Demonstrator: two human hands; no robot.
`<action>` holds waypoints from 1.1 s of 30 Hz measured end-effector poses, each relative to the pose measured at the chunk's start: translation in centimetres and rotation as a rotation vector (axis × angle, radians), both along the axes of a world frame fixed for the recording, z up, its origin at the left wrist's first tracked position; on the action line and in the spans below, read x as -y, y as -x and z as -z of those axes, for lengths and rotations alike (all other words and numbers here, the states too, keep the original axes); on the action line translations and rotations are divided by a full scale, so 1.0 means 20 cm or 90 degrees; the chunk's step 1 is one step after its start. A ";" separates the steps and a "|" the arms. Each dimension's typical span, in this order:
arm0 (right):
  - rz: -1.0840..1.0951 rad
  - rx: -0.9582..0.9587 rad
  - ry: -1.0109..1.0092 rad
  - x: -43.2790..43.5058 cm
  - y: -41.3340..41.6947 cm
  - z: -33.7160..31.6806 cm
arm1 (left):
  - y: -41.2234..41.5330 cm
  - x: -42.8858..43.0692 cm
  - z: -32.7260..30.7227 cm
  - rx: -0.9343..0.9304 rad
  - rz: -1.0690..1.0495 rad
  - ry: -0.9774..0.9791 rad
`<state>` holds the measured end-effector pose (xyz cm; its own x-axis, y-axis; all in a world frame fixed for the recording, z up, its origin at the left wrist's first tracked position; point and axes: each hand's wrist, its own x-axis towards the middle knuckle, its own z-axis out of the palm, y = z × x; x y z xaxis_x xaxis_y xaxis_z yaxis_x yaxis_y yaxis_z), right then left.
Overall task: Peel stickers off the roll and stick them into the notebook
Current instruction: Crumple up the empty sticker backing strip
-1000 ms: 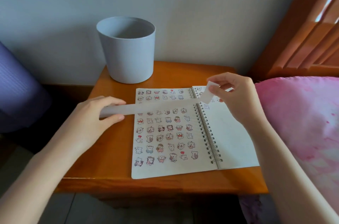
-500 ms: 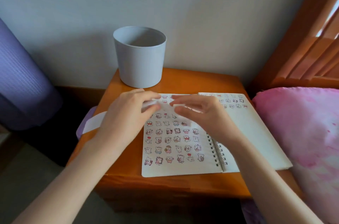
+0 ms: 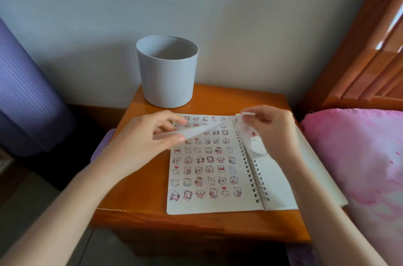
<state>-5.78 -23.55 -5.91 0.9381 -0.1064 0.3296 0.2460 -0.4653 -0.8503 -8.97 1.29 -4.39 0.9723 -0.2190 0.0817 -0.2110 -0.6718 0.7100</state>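
Note:
An open spiral notebook (image 3: 218, 202) lies on the wooden bedside table (image 3: 141, 180), its left page covered with rows of small cartoon stickers. A translucent white sticker strip (image 3: 196, 132) stretches above the page between both hands. My left hand (image 3: 150, 141) pinches the strip's left part between thumb and fingers. My right hand (image 3: 272, 128) holds the strip's right end over the spiral binding, where the strip curls down and a small white piece sticks up from the fingertips.
A grey plastic bin (image 3: 167, 70) stands at the table's back, close to the wall. A purple rolled mat (image 3: 26, 95) leans at the left. A pink pillow (image 3: 359, 167) and the wooden bed frame (image 3: 357, 47) border the table's right side.
Both hands had come together over the left page half a second ago; now they have spread apart, the right hand moving right to the binding and pulling the strip taut.

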 end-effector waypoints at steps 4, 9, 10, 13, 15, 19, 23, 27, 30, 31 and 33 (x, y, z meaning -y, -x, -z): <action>0.076 -0.005 0.004 0.08 -0.03 0.02 | 0.02 -0.14 0.00 -0.008 -0.016 -0.007; 0.010 -0.026 0.071 0.04 -0.02 0.01 | 0.01 -0.13 0.00 0.078 -0.095 -0.029; -0.028 -0.028 0.091 0.02 -0.01 0.00 | 0.01 -0.10 0.00 0.087 -0.094 -0.042; -0.118 -0.008 0.127 -0.07 0.03 -0.01 | -0.01 0.00 0.03 0.125 -0.084 -0.072; -0.176 -0.010 0.147 -0.11 0.05 -0.01 | -0.03 0.05 0.04 0.153 -0.090 -0.077; -0.246 -0.027 0.160 -0.19 0.10 -0.01 | -0.04 0.11 0.04 0.184 -0.074 -0.044; -0.213 -0.026 0.110 -0.20 0.09 0.00 | -0.03 0.13 0.02 0.160 -0.029 0.037; -0.213 -0.036 0.041 -0.21 0.09 -0.01 | -0.04 0.13 -0.01 0.102 0.008 0.106; -0.246 -0.055 0.016 -0.22 0.09 -0.01 | -0.03 0.13 -0.01 0.067 0.037 0.122; -0.253 -0.065 0.023 -0.22 0.09 -0.01 | -0.03 0.14 0.00 0.065 0.042 0.124; -0.246 -0.079 0.047 -0.21 0.09 -0.01 | -0.03 0.14 0.01 0.071 0.033 0.133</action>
